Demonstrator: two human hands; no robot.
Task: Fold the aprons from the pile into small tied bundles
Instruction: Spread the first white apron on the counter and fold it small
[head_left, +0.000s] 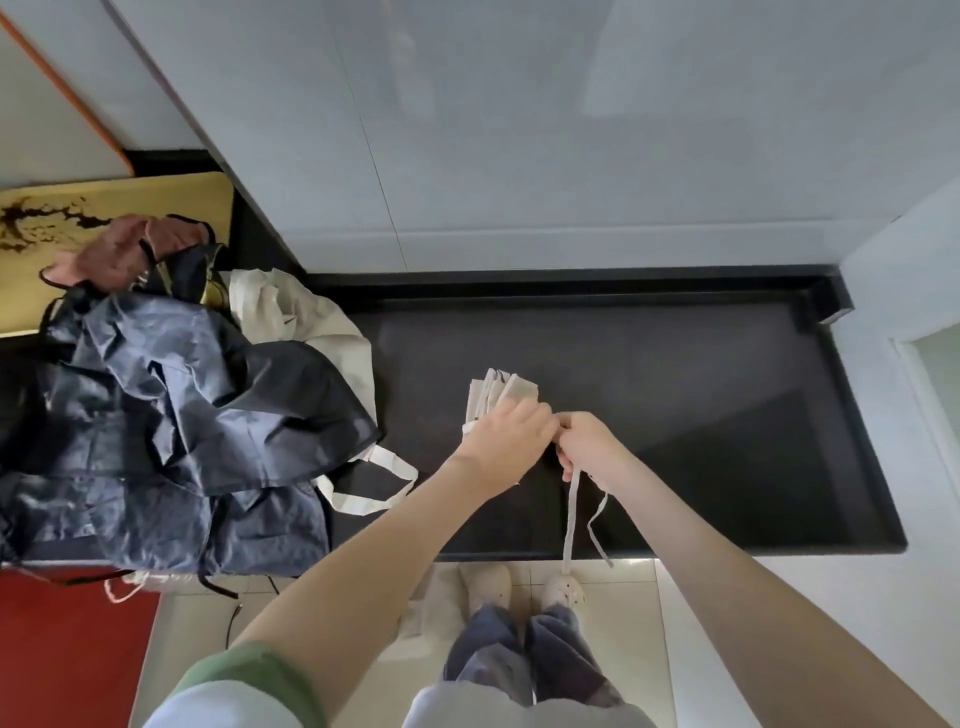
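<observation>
Where the black worktop (675, 415) is seen in the head view, one folded cream apron (501, 395) is laid near its middle. Its near end is covered and gripped by the left hand (506, 434), whose fingers are curled over the cloth. Touching that hand, the right hand (587, 449) is closed in a pinch on the cream ties (570, 519); two loose ends are counted hanging from it, past the worktop's front edge. At the worktop's left end one pile of aprons (171, 415) is heaped: navy cloth in front, one cream piece (311, 322) behind it and one pinkish piece (119, 254) at the far side. How many navy aprons are in it cannot be told. One cream strap loop (374, 483) is trailed from the pile. Two pale shoes (491, 584) are seen on the floor below.
</observation>
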